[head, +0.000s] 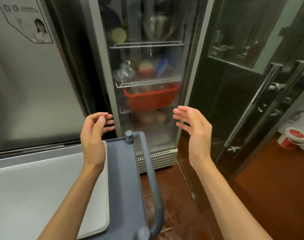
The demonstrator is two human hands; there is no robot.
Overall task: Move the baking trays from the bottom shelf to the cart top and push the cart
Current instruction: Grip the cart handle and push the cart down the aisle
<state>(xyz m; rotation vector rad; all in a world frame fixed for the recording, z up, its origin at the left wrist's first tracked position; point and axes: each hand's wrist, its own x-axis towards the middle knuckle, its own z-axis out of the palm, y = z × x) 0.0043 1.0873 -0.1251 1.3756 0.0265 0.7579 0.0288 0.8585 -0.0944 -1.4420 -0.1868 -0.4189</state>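
While both bare hands hang in the air in front of the glass-door fridge (147, 75), neither one grips anything: the left hand (94, 135) at about nine o'clock of the frame's middle has its fingers loosely curled and apart from the thumb, palm turned inward, and the right hand (194, 130) at about three o'clock is spread flat, palm facing the left one. Below them, at six o'clock, stands the grey-blue cart (123, 179), its top edge and its curved push handle (151, 179) running toward the viewer, with no hand touching the handle. A pale metal baking tray (43, 196) lies flat on the cart top at seven o'clock, under the left forearm. Inside the fridge an orange-red basket (151, 99) sits on a wire shelf at twelve o'clock. A red-and-white tub (294, 138) rests on the brown floor at three o'clock.
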